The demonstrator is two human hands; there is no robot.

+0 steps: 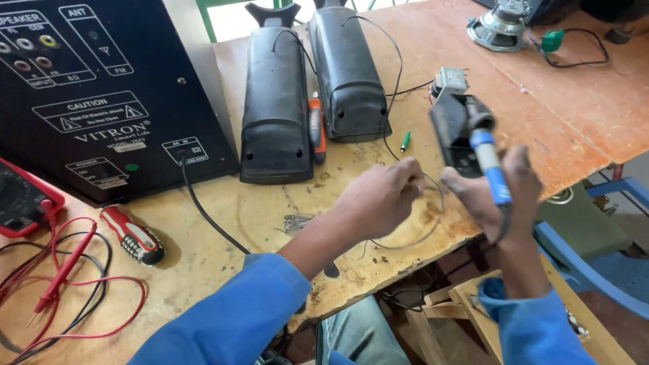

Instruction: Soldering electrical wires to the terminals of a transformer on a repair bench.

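Left hand [382,196] pinches a thin wire [433,223] looping over the bench [223,223] edge; right hand [500,196] grips a blue soldering iron [488,159] upright, just beside two black speakers [304,88]

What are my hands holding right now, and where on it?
The right hand grips a blue-handled soldering iron by its handle, tip up. Both the left hand and the right pinch a thin wire between fingertips.
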